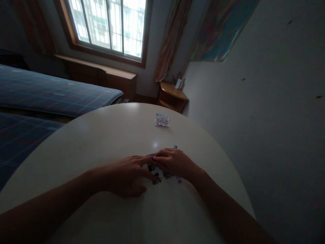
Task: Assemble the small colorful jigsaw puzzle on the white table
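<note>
While both arms are reaching in over the pale round desk (pixel 101 135), the two hands are meeting above a cluster of small printed pieces (pixel 165 175), which is lying on the desktop near the middle of the view and is partly disappearing beneath the fingers. The left hand (pixel 129 174) is lying open, palm down, its forefinger stretching toward the right hand and its other fingertips reaching the left side of the cluster, while its thumb is pointing inward just above or on the bare desktop. The right hand (pixel 175 161) is arching over the cluster from the other side, its fingers bending down and pointing left; its own back is hiding the fingertips' undersides, so I cannot tell whether it is pinching a piece or only pressing on it. The pieces are showing dark, white and coloured patches, and some are peeking out beyond the right hand at its far and near sides. Farther back on the desk, well apart from the hands, a small printed packet (pixel 161 120) is lying flat, its details blurring. Beyond the desk, a plaid mattress (pixel 56 88) is stretching along the left, a bright barred window (pixel 109 27) is letting in light, and a small wooden shelf unit (pixel 174 90) is standing in the corner beside the pale wall (pixel 266 135).
</note>
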The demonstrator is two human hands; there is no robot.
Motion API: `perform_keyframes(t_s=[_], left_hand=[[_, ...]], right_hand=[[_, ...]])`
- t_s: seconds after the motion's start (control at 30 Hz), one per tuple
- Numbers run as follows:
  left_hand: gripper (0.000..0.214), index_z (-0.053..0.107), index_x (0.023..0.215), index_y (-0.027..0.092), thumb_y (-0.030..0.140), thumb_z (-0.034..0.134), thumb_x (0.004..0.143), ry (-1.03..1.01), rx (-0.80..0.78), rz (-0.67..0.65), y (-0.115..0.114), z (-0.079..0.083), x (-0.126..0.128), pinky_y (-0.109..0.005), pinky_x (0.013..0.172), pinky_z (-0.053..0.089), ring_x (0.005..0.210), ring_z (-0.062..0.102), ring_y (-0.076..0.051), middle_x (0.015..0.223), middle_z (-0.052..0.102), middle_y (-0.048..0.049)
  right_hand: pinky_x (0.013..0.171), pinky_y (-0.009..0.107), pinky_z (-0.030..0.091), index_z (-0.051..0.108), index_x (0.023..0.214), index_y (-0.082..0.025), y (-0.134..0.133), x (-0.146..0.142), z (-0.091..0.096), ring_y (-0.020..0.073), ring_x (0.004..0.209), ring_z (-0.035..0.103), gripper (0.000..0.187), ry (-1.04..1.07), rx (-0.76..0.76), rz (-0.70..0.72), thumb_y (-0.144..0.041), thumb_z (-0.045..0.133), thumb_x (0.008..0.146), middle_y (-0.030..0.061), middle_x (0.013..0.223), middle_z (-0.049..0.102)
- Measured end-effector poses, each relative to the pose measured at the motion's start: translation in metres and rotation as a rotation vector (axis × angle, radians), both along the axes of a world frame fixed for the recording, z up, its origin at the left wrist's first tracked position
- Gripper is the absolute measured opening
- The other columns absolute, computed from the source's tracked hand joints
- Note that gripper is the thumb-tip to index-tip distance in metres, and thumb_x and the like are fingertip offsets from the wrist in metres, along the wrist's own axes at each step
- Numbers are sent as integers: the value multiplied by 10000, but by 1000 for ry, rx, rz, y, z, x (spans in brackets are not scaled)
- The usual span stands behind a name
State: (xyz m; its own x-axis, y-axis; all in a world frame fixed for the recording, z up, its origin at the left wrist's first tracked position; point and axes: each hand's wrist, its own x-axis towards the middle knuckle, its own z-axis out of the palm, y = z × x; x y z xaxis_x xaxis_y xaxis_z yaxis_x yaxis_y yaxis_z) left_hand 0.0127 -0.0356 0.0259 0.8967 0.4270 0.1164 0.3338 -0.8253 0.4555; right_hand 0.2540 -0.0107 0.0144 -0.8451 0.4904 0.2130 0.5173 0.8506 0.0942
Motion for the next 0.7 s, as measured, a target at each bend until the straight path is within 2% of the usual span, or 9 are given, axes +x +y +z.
perform_keyframes(t_s=[0.23,0.33,0.4,0.57,0.7], left_hand=[[518,636,1253,347,255,731,752,-2,15,-2,1,-2,0,-497,1095,416,1270,531,-324,1462,465,-66],[531,630,1265,347,254,730,753,-5,21,-7,2,-2,0,-501,1104,406,1282,519,-328,1465,460,-71],[538,634,1262,342,244,735,743,-14,25,-11,2,-2,0,-494,1111,399,1284,517,-328,1470,454,-69],[512,642,1245,341,249,721,747,8,34,-5,0,0,1,-497,1087,423,1245,544,-327,1411,493,-82],[522,634,1257,337,257,722,748,13,35,5,-1,0,1,-496,1071,442,1209,564,-327,1362,517,-85]], right_hand=[[649,273,467,705,1022,-156,-4,-5,-1,170,765,645,221,-62,-11,-54,-266,517,986,79,875,701],[662,267,463,695,1062,-167,-7,-7,-2,164,760,640,203,-40,-29,-94,-262,538,974,69,873,700],[677,260,464,689,1080,-173,-9,-10,-3,161,767,645,202,-13,-40,-148,-248,533,976,64,871,704],[683,245,476,699,978,-157,-10,-18,-8,164,772,671,151,65,-69,-327,-196,556,948,69,879,722],[688,241,498,708,981,-173,-6,-5,-3,148,736,682,128,235,-54,-381,-174,622,887,51,918,744]])
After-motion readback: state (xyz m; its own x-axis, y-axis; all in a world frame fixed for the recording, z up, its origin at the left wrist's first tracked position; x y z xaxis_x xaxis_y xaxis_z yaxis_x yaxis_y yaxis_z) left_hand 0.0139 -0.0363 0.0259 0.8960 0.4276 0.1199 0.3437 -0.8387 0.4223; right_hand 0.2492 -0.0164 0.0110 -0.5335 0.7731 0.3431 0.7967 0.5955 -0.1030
